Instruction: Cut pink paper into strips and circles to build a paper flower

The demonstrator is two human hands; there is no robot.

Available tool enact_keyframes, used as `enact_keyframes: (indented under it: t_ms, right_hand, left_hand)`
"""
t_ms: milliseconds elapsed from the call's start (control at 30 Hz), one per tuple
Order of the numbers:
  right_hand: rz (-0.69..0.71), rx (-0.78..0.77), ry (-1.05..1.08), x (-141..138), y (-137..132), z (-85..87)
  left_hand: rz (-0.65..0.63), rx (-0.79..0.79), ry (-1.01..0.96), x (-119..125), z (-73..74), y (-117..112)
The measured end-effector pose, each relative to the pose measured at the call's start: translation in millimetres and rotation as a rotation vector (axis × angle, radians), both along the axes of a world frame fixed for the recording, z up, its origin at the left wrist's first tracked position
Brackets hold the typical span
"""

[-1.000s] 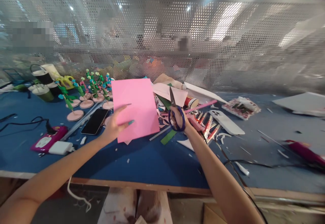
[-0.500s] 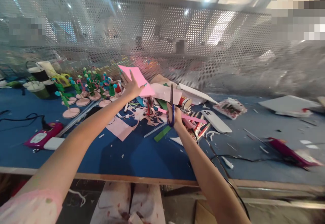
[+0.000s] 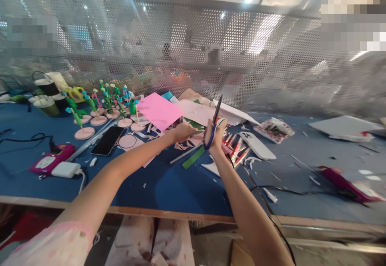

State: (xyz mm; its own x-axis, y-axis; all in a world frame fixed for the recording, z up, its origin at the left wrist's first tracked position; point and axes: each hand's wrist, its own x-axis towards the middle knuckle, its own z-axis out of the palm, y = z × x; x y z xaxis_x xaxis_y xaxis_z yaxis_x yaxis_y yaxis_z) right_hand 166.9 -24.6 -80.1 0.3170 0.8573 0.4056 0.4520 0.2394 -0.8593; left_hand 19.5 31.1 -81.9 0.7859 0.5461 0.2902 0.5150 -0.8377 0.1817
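Observation:
My right hand [image 3: 216, 136] is wrapped round a pair of scissors [image 3: 217, 110] with dark blue handles, its blades pointing up and away. My left hand [image 3: 183, 132] is beside it, fingers drawn together close to the right hand. What those fingers hold, if anything, is hidden. A bright pink paper sheet [image 3: 158, 111] lies on the heap just beyond my left hand. Pale pink paper [image 3: 196, 111] lies behind both hands. Below them is a green paper strip [image 3: 193, 158], among paper scraps and red-and-white sticks [image 3: 239, 153].
Small green and blue paper plants on round pink bases [image 3: 84, 133] stand at the left. A black phone [image 3: 107, 141], a white phone [image 3: 257, 145], a purple glue gun [image 3: 343, 181] and a purple device [image 3: 52, 160] lie around. A perforated metal screen [image 3: 187, 56] closes the back.
My left hand has let go of the bright pink sheet and moved right and down, close to the right hand. The sheet now lies flat. The scissors have shifted slightly right.

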Motion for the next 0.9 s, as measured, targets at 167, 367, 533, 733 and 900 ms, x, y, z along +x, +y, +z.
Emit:
enact_keyframes:
  t_ms: [167, 367, 533, 733, 900]
  right_hand:
    - [-0.255, 0.137, -0.245, -16.0, -15.8, 13.0]
    - [-0.239, -0.261, -0.575, -32.0, -14.6, 9.5]
    - [-0.110, -0.359, -0.728, -41.3, 3.8, 4.1]
    - [-0.007, -0.449, -0.760, -54.3, 47.5, 14.2]
    - [0.036, -0.362, -0.680, -63.1, 70.5, 39.1]
  left_hand:
    - [0.182, -0.295, -0.408, -27.2, 20.2, 22.1]
    - [0.126, -0.852, -1.141, -91.1, 20.9, 13.6]
    - [0.162, -0.950, -1.201, -121.6, 1.2, -18.0]
    - [0.200, -1.037, -1.132, -135.0, -11.4, -41.8]
    - [0.170, -1.109, -1.117, -136.5, -21.2, -49.1]
